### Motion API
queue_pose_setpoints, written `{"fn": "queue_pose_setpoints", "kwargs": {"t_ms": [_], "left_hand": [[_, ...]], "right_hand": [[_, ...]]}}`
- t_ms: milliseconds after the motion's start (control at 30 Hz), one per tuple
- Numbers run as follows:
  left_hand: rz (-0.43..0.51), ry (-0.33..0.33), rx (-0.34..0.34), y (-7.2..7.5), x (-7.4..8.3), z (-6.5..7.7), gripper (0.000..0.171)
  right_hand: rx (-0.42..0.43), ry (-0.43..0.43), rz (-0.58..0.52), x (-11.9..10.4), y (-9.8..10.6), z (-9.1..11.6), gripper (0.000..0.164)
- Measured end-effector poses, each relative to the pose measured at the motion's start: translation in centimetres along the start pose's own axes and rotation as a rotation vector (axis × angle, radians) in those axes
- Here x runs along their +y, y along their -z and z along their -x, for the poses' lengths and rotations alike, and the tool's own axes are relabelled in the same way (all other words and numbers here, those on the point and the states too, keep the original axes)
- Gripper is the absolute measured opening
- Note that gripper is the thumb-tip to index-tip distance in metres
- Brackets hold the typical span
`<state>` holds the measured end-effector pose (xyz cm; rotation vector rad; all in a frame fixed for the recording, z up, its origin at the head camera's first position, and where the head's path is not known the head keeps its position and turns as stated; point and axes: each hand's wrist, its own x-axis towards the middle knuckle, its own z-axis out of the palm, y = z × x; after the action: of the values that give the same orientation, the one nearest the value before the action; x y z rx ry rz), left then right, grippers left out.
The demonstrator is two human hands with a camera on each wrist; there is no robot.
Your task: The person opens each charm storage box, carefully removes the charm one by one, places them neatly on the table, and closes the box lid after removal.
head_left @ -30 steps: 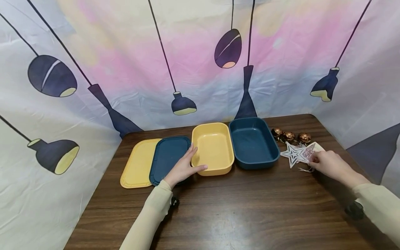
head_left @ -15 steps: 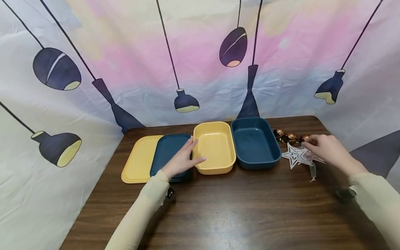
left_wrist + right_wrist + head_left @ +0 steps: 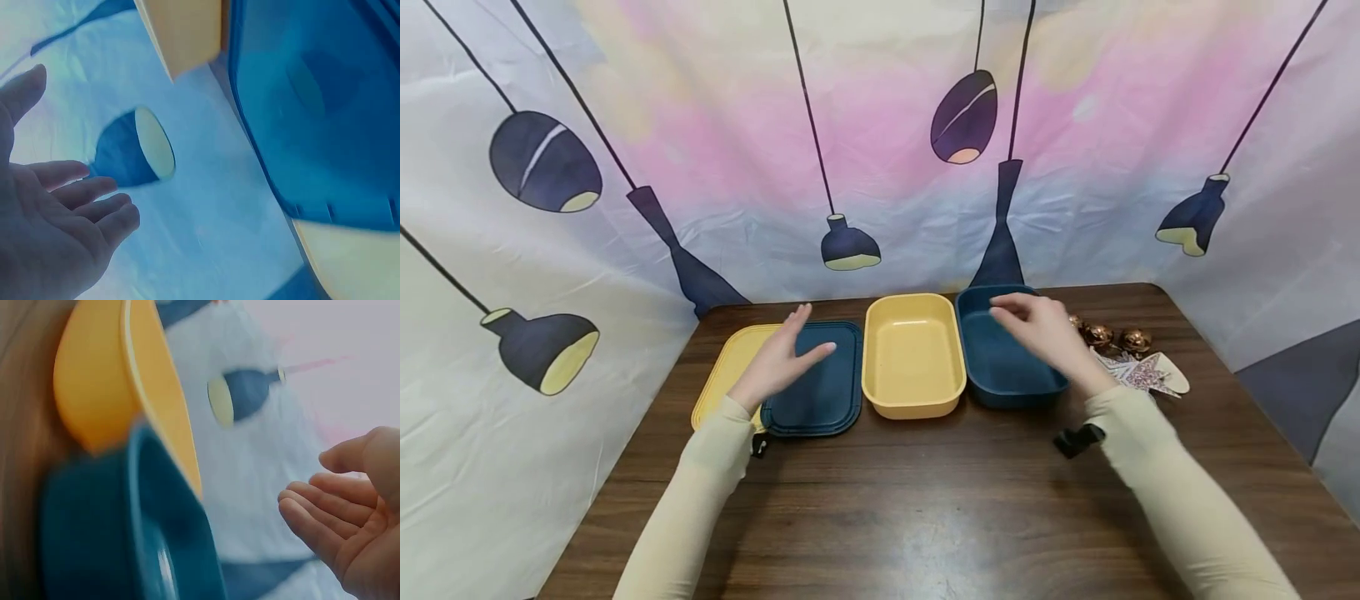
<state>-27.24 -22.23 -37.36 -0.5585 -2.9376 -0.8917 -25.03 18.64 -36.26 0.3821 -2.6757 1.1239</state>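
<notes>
My left hand (image 3: pixel 778 362) hovers with spread fingers over the yellow lid (image 3: pixel 733 367) and the dark blue lid (image 3: pixel 823 387), which overlap. The left wrist view shows its palm with nothing in it. My right hand (image 3: pixel 1041 329) is above the dark blue box (image 3: pixel 988 342), thumb and fingers apart. In the right wrist view its palm is bare and clear of the box rim. The yellow box (image 3: pixel 913 354) stands between the hands, touched by neither. Near my right forearm lie a glittery pink star ornament (image 3: pixel 1138 373) and a cream piece, partly hidden by the arm.
Several copper-coloured balls (image 3: pixel 1099 335) sit behind the star ornaments on the right. Everything rests on a dark wooden table (image 3: pixel 910 508). A fabric backdrop (image 3: pixel 722 125) with painted lamps hangs directly behind its back edge.
My left hand has left the yellow box's edge and moved left over the lids. My right hand has let go of the ornaments and swung left above the blue box.
</notes>
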Motion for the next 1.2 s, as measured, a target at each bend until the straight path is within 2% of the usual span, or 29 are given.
{"fn": "queue_pose_setpoints", "kwargs": {"t_ms": [167, 333, 400, 567, 700, 833, 1000, 1100, 1200], "left_hand": [[0.000, 0.031, 0.024, 2.0, -1.6, 1.3, 0.088], [-0.009, 0.075, 0.040, 3.6, -3.5, 2.5, 0.089], [-0.019, 0.093, 0.055, 4.1, -4.2, 2.9, 0.088], [0.003, 0.124, 0.087, 5.2, -5.5, 3.9, 0.085], [0.034, 0.140, 0.087, 5.5, -6.2, 4.6, 0.083], [0.070, 0.171, 0.070, 5.2, -6.8, 4.6, 0.081], [0.094, 0.255, 0.027, 4.2, -7.7, 4.2, 0.085], [0.094, 0.275, 0.001, 3.3, -8.2, 4.0, 0.087], [0.097, 0.272, -0.016, 2.3, -8.5, 3.8, 0.087]], "right_hand": [[-0.076, -0.004, -0.160, -3.2, -4.4, -0.7, 0.044], [-0.080, 0.033, -0.242, -6.2, -9.1, -0.8, 0.039], [-0.092, 0.041, -0.273, -7.2, -10.7, -0.6, 0.041], [-0.166, 0.021, -0.372, -9.6, -14.0, 0.3, 0.051], [-0.259, 0.017, -0.422, -10.9, -16.2, 1.4, 0.059], [-0.331, 0.049, -0.387, -11.4, -18.1, 2.5, 0.062], [-0.481, 0.092, -0.229, -11.4, -20.1, 3.5, 0.071], [-0.571, 0.075, -0.164, -11.1, -21.1, 3.9, 0.077], [-0.594, 0.024, -0.145, -10.8, -22.0, 4.2, 0.079]]}}
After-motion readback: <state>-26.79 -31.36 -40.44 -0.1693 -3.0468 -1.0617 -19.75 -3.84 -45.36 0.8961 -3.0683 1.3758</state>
